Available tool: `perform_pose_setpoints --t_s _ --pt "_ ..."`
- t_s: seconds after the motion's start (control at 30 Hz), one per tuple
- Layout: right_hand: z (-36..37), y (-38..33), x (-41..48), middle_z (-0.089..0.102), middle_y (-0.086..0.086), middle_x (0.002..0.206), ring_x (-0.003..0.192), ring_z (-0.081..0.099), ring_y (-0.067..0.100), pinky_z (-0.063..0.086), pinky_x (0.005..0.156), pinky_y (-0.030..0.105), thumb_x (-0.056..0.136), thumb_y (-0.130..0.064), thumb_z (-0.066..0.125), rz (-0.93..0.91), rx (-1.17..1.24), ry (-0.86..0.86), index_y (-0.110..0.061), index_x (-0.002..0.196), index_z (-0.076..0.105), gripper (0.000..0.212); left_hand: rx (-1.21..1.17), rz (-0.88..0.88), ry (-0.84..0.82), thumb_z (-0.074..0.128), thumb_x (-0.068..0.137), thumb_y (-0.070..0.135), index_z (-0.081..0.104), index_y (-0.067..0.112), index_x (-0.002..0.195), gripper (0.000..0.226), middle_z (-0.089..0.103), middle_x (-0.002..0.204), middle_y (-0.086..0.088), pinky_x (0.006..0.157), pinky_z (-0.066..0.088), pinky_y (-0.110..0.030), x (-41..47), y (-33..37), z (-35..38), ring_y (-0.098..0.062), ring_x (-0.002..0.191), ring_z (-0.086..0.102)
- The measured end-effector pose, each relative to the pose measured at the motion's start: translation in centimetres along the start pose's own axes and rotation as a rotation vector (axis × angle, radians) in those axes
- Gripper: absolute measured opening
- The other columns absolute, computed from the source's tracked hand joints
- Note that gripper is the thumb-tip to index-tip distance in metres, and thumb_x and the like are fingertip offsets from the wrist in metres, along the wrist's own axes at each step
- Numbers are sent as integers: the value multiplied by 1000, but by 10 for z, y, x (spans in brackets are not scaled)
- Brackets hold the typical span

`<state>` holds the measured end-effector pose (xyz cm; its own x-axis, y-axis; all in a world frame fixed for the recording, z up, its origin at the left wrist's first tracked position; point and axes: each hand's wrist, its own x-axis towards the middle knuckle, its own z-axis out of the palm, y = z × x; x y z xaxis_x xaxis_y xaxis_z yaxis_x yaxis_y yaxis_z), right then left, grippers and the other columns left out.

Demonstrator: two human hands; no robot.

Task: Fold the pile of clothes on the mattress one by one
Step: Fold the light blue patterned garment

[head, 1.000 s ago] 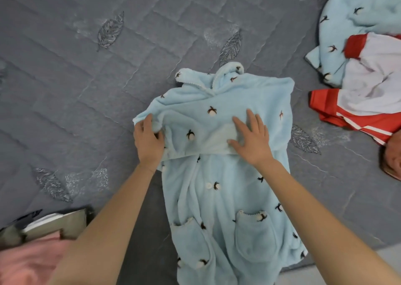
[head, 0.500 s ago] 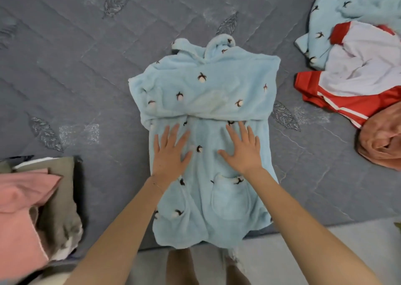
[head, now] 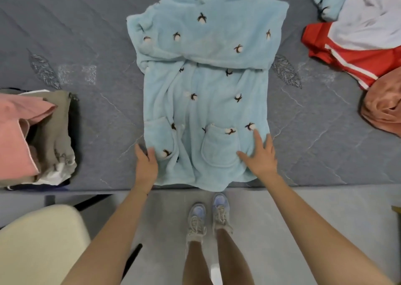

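A light blue fleece robe [head: 204, 93] with small dark-and-white motifs lies flat on the grey quilted mattress [head: 86, 35], collar away from me and sleeves folded across the chest. My left hand [head: 145, 164] rests on the robe's lower left corner, with the thumb off the edge on the mattress. My right hand [head: 259, 156] lies flat with spread fingers on the lower right part, beside a pocket. The hem reaches the mattress's near edge.
Unfolded clothes lie at the right: a red and white garment [head: 355, 50], a light blue piece [head: 323, 0] and an orange-pink one [head: 384, 109]. A stack with pink [head: 15, 137] and olive cloth sits at the left. A cream chair [head: 39, 245] and my shoes [head: 208, 217] are on the floor.
Both hands slid down the robe from the chest fold to the hem corners. The view pulled back, bringing the floor, my feet and the chair into sight.
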<state>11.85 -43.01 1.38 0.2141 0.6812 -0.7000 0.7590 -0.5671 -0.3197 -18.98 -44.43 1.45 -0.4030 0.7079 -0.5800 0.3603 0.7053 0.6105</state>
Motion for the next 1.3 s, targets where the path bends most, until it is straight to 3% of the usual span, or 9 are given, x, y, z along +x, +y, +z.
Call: perform_pose_setpoints --t_s 0.13,0.23,0.37,0.53,0.73,0.9,1.03,1.17,1.3 --pt "9 14 -11 24 16 154 138 29 36 33 108 56 91 -44 61 79 220 125 -18 153 12 83 -18 -35 -78 44 103 25 45 11 135 36 54 126 -3 91 37 -28 -8 -19 -3 -15 110 50" --pt "12 17 -20 56 20 124 102 58 36 50 81 45 96 -23 56 56 323 211 -8 136 28 52 -166 -62 -132 62 94 19 56 16 108 15 61 101 5 82 43 -30 -14 -26 -1 -13 93 58" --pt "15 14 -34 58 8 94 76 54 19 40 61 30 97 -18 53 67 559 259 -3 117 39 28 -257 -73 -179 64 93 21 62 15 105 14 67 97 1 77 50 -26 -27 -30 -1 -17 92 64" --pt "13 13 -51 51 -5 71 63 47 9 35 54 25 102 -32 42 29 647 492 -9 87 49 29 -340 129 102 66 92 19 63 18 96 5 65 87 9 66 51 -15 -37 -25 -26 3 75 61" --pt "16 21 -54 57 0 89 83 54 20 40 72 31 93 -44 58 204 640 445 -11 99 53 34 -186 102 240 66 90 18 60 14 85 9 57 72 10 64 43 -25 -30 -37 -52 -3 66 50" --pt "29 20 -54 63 12 92 85 57 26 43 73 32 88 -24 67 277 563 119 -5 105 64 26 -265 -179 -77 72 86 19 62 10 104 23 67 102 -10 77 54 -33 -30 -39 -54 -23 91 63" --pt "20 -7 -55 62 7 90 73 55 18 46 66 30 93 -20 60 234 791 -2 -5 108 62 21 -262 6 -143 58 95 11 55 7 128 33 63 124 -12 97 49 -48 -37 -9 -50 -30 114 59" --pt "-2 -53 -41 66 8 111 100 62 24 52 86 36 97 -19 54 154 1014 -107 -7 123 58 30 -389 156 -105 55 97 9 45 9 138 42 57 132 -10 100 48 -49 -37 51 -36 -25 119 57" --pt "-37 -100 -21 66 5 112 101 63 18 53 70 25 97 -22 54 73 1139 -50 -10 124 58 30 -471 251 -39 56 97 10 43 8 136 41 55 131 -12 100 49 -47 -19 109 -25 -26 119 55"
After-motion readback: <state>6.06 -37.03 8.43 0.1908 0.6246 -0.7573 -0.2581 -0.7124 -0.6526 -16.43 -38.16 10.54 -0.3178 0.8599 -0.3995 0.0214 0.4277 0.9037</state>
